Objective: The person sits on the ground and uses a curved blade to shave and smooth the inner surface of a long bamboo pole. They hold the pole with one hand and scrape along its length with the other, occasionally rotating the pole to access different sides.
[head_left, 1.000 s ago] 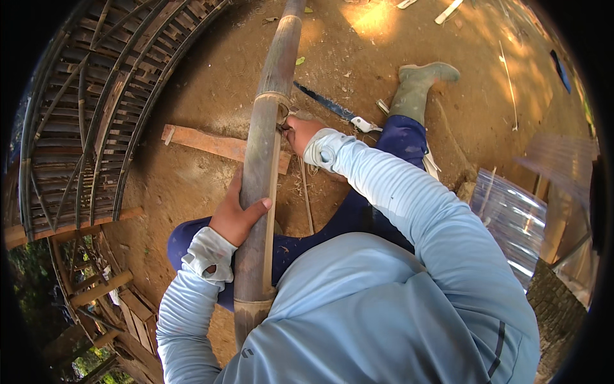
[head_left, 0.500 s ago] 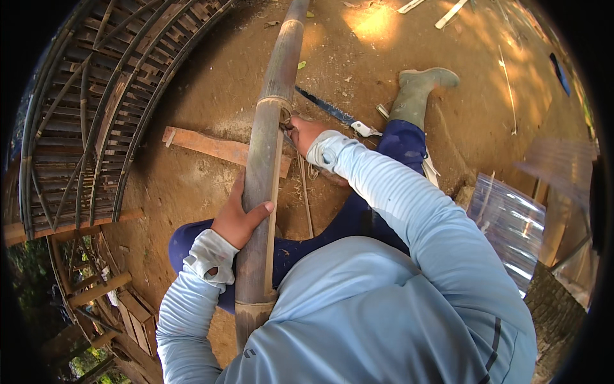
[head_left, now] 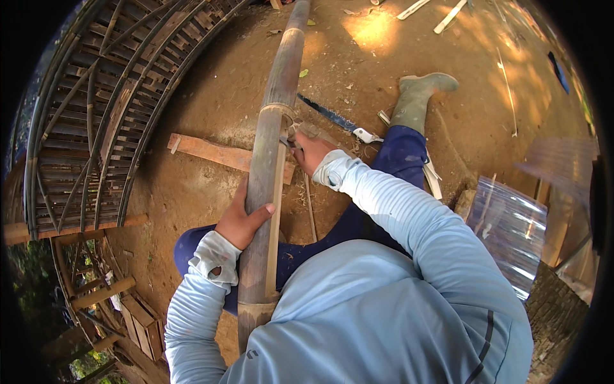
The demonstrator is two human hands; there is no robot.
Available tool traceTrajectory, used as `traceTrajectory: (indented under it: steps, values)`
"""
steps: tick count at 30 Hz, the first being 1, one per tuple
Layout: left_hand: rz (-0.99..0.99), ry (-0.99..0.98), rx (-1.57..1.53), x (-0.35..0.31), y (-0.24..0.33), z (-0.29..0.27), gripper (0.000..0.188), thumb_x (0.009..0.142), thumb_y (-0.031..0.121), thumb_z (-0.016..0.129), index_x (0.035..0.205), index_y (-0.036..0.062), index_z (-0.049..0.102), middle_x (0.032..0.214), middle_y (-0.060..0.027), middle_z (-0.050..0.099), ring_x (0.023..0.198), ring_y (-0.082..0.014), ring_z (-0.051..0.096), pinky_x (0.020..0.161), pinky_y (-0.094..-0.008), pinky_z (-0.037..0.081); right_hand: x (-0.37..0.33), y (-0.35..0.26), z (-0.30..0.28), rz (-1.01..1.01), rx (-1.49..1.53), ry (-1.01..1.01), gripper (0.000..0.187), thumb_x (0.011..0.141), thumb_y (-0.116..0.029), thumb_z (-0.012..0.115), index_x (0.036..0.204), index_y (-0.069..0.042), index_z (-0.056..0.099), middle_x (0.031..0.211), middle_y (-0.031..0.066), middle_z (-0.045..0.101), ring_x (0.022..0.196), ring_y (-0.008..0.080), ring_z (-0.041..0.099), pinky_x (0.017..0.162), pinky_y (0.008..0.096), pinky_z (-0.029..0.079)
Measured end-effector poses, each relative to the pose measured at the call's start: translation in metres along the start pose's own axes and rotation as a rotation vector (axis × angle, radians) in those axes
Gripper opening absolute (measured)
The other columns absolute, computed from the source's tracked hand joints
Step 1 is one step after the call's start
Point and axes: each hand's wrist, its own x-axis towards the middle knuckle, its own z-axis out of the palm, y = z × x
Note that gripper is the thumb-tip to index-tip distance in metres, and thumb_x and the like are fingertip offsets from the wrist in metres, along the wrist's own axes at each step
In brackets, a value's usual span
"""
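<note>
A thick grey-brown bamboo pole (head_left: 262, 192) runs lengthwise in front of me, its near end beside my body. Along its right side shows a pale, cut strip between two nodes. My left hand (head_left: 243, 221) is wrapped over the pole's left side, thumb lying across the top. My right hand (head_left: 311, 151) is closed at the pole's right edge, just below the upper node. From its fingers a short metal blade (head_left: 284, 141) reaches the cut edge; its handle is hidden in the fist, so the exact tool kind is unclear.
A handsaw (head_left: 332, 116) with a white handle lies beyond my right hand. A reddish wooden board (head_left: 211, 150) lies under the pole. A slatted bamboo frame (head_left: 83, 121) stands at left, clear corrugated sheet (head_left: 508, 230) at right. My boot (head_left: 412, 102) extends ahead.
My right hand, with the blade, has slid a little toward me along the pole's cut edge. My left hand keeps its place on the pole. The whole view has shifted slightly.
</note>
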Motion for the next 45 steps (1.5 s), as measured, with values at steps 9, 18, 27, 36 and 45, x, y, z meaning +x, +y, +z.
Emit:
traceTrajectory:
  steps: [9,18,27,36,45]
  values:
    - [0.024,-0.006,-0.009,0.001,0.001,-0.001,0.102,0.089,0.040,0.074,0.158,-0.0101,0.017,0.150,-0.0319,0.045,0.140,-0.0360,0.047,0.118,-0.0375,0.034,0.017,0.036,0.049,-0.091,0.367,0.799,0.035,0.093,-0.019,0.071,0.125,-0.004,0.067,0.091,0.0134,0.069,0.076,0.0287,0.065,0.072,0.0415,0.051]
    - [-0.015,-0.004,-0.046,0.001,-0.001,0.000,0.097,0.091,0.032,0.073,0.159,-0.0084,0.017,0.152,-0.0253,0.045,0.141,-0.0302,0.044,0.119,-0.0358,0.030,0.045,0.016,0.054,0.155,0.596,0.563,0.026,0.092,-0.025,0.072,0.095,0.000,0.073,0.079,0.0109,0.072,0.067,0.0191,0.066,0.067,0.0362,0.052]
    - [0.003,-0.008,-0.025,0.004,-0.008,-0.001,0.101,0.090,0.036,0.074,0.158,-0.0102,0.016,0.152,-0.0283,0.043,0.142,-0.0328,0.043,0.119,-0.0361,0.030,0.053,0.040,0.051,0.322,0.949,0.145,0.017,0.092,-0.017,0.065,0.100,-0.003,0.072,0.076,0.0087,0.068,0.059,0.0185,0.061,0.053,0.0367,0.049]
    - [-0.024,-0.010,-0.079,-0.001,-0.004,-0.001,0.097,0.091,0.033,0.073,0.159,-0.0092,0.017,0.151,-0.0249,0.046,0.140,-0.0303,0.045,0.118,-0.0363,0.031,0.063,0.041,0.036,0.270,0.878,0.121,0.014,0.091,-0.011,0.060,0.102,-0.006,0.067,0.063,0.0009,0.053,0.047,0.0131,0.047,0.043,0.0337,0.038]
    - [0.002,-0.005,-0.033,-0.008,-0.005,0.000,0.096,0.092,0.038,0.072,0.156,-0.0117,0.020,0.150,-0.0313,0.045,0.141,-0.0351,0.046,0.118,-0.0376,0.033,0.050,0.045,0.045,0.023,0.529,0.292,0.016,0.089,-0.017,0.065,0.094,-0.004,0.070,0.080,0.0128,0.071,0.071,0.0243,0.067,0.067,0.0378,0.051]
